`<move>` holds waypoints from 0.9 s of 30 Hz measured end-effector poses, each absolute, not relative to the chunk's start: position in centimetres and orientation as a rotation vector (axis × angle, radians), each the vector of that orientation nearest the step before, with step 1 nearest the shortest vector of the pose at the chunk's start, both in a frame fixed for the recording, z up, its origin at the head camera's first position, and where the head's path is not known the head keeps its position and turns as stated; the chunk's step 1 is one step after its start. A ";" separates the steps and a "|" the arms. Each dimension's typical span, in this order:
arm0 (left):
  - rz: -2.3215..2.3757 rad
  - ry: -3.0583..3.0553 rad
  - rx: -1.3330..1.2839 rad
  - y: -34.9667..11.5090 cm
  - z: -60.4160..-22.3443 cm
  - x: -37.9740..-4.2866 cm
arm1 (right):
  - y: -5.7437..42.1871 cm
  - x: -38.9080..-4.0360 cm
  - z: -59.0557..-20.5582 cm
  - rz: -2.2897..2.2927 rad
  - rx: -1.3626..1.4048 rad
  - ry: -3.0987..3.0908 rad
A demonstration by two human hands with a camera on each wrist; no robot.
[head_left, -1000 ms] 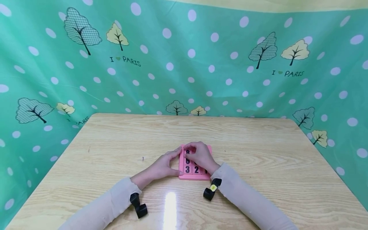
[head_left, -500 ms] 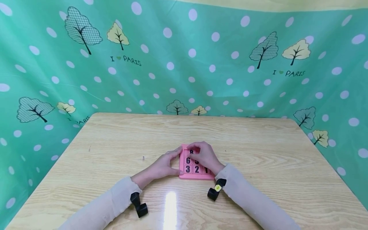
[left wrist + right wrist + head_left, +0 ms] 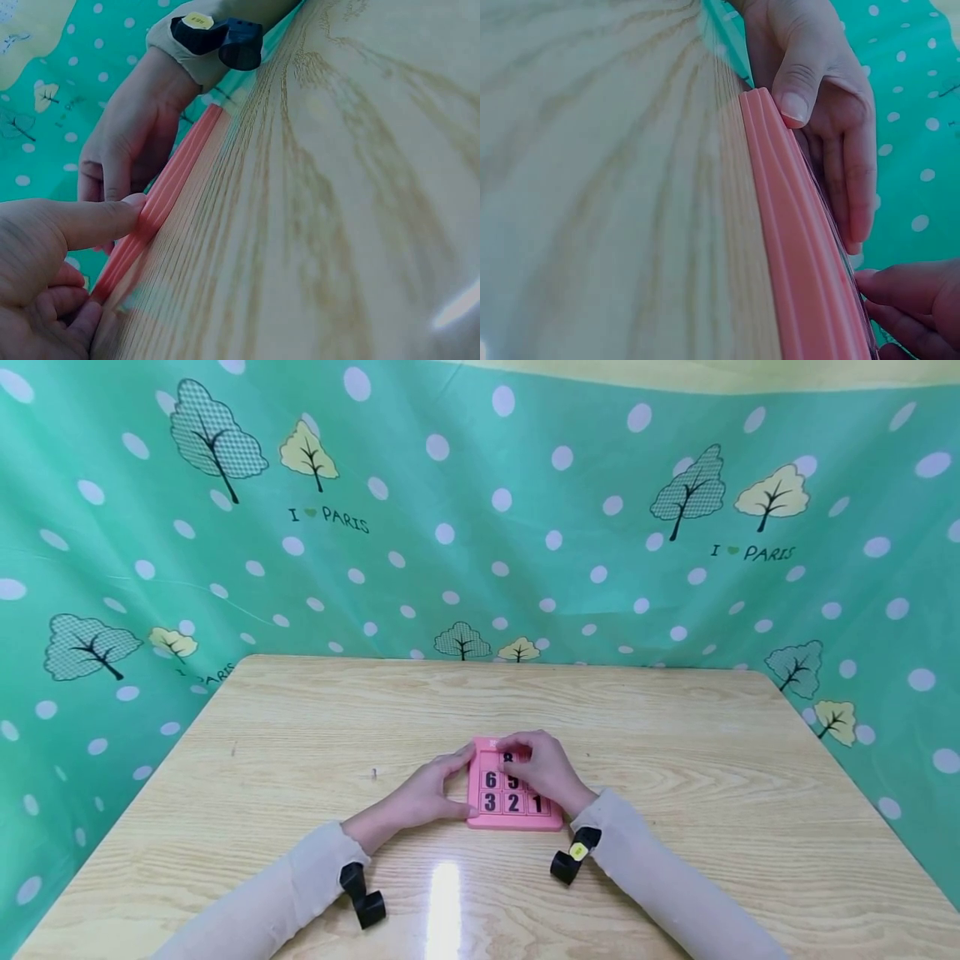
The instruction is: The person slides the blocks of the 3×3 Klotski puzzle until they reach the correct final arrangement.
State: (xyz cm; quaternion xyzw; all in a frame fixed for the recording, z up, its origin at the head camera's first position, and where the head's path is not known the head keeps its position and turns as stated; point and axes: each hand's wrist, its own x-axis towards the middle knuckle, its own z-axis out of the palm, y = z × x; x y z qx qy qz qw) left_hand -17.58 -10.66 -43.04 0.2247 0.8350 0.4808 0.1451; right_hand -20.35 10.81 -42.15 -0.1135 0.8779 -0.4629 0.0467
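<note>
A pink number slide puzzle (image 3: 517, 823) lies flat on the table, its tiles 6, 5, 3, 2 and 1 readable in the head view. My left hand (image 3: 423, 792) grips the puzzle's left side, thumb at the near corner and fingertips by the far one. Over the puzzle's upper right, my right hand (image 3: 546, 770) has its thumb and index finger at the 8 tile (image 3: 507, 759), one on each side of it. An uncovered slot shows left of that tile. The right hand hides the tiles at the right of the upper rows. Seen edge-on, the pink frame (image 3: 795, 225) shows in the right wrist view.
The wood-grain table (image 3: 300, 718) extends around the puzzle. A tiny dark mark (image 3: 373, 773) is on it at left. Behind hangs a green dotted cloth (image 3: 480, 527). Each wrist wears a black camera; the right one (image 3: 573, 858) sits close to the puzzle's near right corner.
The right hand has moved right, and the 8 tile has slid with it from the left column to the middle one. The left hand has stayed at the puzzle's left side.
</note>
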 end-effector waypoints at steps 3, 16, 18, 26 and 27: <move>1.381 2.412 0.648 -10.7 -43.0 -17.6 | 11.0 -20.3 -42.1 -1.426 -0.348 2.674; 1.405 2.394 0.656 -10.7 -43.3 -17.7 | 11.5 -20.1 -42.3 -1.423 -0.376 2.691; 1.413 2.388 0.659 -10.7 -43.2 -17.6 | 11.6 -20.1 -42.3 -1.423 -0.379 2.693; 1.416 2.381 0.665 -10.7 -43.2 -17.6 | 11.8 -19.6 -42.2 -1.440 -0.395 2.686; 1.415 2.383 0.665 -10.7 -43.2 -17.6 | 11.8 -19.5 -42.2 -1.443 -0.399 2.684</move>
